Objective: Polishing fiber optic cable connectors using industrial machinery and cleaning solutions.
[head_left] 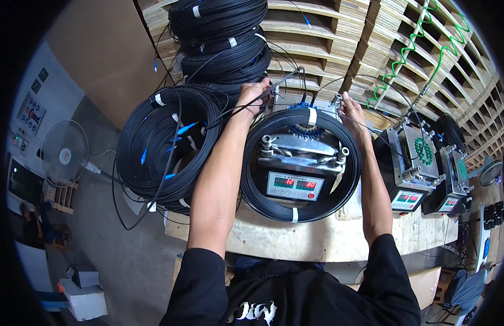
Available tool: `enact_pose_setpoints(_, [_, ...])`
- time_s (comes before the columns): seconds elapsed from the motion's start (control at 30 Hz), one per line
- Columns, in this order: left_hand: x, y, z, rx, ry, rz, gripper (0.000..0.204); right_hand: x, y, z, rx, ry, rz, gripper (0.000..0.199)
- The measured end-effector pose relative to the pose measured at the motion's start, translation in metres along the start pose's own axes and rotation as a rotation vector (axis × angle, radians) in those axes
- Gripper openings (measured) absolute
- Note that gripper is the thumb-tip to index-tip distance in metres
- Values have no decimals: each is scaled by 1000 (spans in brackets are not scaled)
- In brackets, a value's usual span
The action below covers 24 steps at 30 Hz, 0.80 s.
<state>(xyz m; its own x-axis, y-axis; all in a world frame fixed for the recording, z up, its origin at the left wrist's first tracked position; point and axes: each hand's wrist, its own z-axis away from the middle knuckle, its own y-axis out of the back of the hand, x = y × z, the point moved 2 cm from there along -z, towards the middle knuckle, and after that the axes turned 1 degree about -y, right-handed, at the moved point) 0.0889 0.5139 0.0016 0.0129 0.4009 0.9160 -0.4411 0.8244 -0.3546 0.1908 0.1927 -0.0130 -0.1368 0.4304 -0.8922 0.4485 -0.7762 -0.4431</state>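
A polishing machine (317, 182) with red digital readouts stands in front of me. A large black cable coil (251, 187), bound with white tape, leans around its front. On its top are a steel plate (298, 158) and a ring of blue connectors (306, 130). My left hand (253, 99) is closed at the rear left clamp knob (276, 90), beside dark cables. At the rear right clamp knob (337, 99) my right hand (354, 113) has its fingers bent against it. Some fingers of both hands are hidden.
More black cable coils (219, 65) are stacked behind on the left; another coil (132, 119) with blue connectors stands nearer. Two similar machines (407, 198) (451, 202) are on the right of the wooden table (263, 236). Pallets (306, 41) rise behind; a fan (65, 156) stands left.
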Motion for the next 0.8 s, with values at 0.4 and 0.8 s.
enact_pose_setpoints(0.4, [-6, -3, 185, 143, -681, -608, 24, -36, -8, 143, 209, 218, 566, 29])
enact_pose_setpoints(0.8, [-45, -33, 275, 206, -1118, -1289, 36, -21, -101, 243, 216, 687, 1445, 36])
